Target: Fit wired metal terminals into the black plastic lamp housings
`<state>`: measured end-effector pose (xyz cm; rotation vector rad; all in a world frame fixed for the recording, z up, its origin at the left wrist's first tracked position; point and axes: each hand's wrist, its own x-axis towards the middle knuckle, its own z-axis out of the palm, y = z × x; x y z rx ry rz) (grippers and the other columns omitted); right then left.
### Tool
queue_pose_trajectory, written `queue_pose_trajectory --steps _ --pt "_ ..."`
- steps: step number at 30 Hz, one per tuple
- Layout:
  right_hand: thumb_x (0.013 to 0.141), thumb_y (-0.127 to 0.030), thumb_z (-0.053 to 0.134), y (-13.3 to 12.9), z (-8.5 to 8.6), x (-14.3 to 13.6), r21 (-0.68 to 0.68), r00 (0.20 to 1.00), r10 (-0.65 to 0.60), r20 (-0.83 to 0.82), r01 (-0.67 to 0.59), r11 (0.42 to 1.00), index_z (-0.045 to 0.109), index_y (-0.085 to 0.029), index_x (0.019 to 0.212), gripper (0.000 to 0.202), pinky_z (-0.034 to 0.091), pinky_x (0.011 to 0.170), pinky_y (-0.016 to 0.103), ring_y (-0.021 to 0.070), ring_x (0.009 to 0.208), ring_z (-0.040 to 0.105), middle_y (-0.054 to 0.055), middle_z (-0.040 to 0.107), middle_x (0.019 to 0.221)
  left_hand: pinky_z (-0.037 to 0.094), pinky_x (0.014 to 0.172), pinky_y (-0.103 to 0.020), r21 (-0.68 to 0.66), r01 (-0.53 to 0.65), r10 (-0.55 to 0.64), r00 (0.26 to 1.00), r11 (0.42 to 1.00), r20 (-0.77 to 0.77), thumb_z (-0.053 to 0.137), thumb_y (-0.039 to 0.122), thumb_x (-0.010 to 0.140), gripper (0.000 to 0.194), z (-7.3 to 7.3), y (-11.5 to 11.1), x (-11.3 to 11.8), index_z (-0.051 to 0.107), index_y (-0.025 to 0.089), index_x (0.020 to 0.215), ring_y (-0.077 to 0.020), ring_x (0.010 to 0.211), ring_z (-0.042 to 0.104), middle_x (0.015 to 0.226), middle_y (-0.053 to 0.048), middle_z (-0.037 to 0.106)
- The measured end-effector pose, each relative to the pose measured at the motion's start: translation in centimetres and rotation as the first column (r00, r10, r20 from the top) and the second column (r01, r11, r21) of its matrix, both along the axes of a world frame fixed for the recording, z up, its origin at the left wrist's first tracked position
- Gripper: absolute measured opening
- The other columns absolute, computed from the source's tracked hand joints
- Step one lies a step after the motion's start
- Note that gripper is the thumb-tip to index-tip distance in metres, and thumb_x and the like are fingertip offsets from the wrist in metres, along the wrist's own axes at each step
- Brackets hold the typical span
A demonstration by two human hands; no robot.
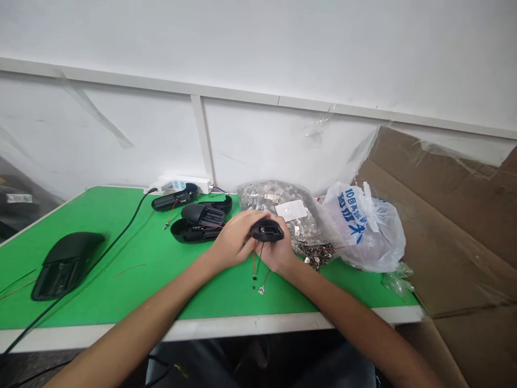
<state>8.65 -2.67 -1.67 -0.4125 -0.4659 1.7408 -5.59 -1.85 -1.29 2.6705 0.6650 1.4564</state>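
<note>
Against a white wall (pixel 258 48) stands a long bench (pixel 149 296) with a green top and a pale front edge. Opened-out cardboard (pixel 456 226) leans at its right end, perhaps as a screen for that side.

Next in size come the bags near the wall. The clear bag (pixel 309 213) is packed with small metal parts, a white label on its front; a heap of similar parts (pixel 317 254) lies at its near side, probably left within easy reach. The white bag (pixel 388 231) beside it has blue print and a gathered top, and its contents cannot be made out.

Lying by itself at the left, a black shell (pixel 68 256) shows a long open compartment. More black shells (pixel 205 214) sit together at the middle, one resting across another, likely to save room. Behind them is a white power strip (pixel 197 185), and a black cord (pixel 121 237) runs from beside it to the near left edge.

Both hands are closed round one black casing (pixel 267 230) — the left hand (pixel 234 237) on one side, the right hand (pixel 280 250) on the other — its hollow end towards the camera, presumably so the inside can be seen. Thin wires hang below it, near a tiny metal clip (pixel 262 290).
</note>
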Motion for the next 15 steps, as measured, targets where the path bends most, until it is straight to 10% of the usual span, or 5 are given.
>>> queue_pose_trajectory --steps 9,15 --pt "0.084 -0.073 0.069 0.2 1.6 1.8 0.494 0.916 -0.273 0.295 0.098 0.864 0.073 -0.025 0.114 0.057 0.056 0.099 0.040 0.0259 0.114 0.069 0.005 0.077 0.110 0.055 0.103 -0.042 -0.495 0.072 0.044 0.975 0.866 0.218 0.045 0.049 0.107 0.051 0.3 -0.5 0.7 0.052 0.020 0.148 -0.0283 0.119 0.067 0.133 -0.013 0.068" --pt "0.080 -0.055 0.082 0.6 2.2 1.9 0.310 0.888 -0.300 0.348 0.193 0.931 0.076 -0.023 0.104 0.041 0.061 0.088 0.038 0.0233 0.096 0.074 0.005 0.079 0.103 0.058 0.095 -0.039 -0.458 0.009 0.127 0.956 0.889 0.265 0.061 0.041 0.101 0.055 -0.4 -0.5 2.5 0.043 0.022 0.150 -0.0232 0.109 0.069 0.133 -0.014 0.066"
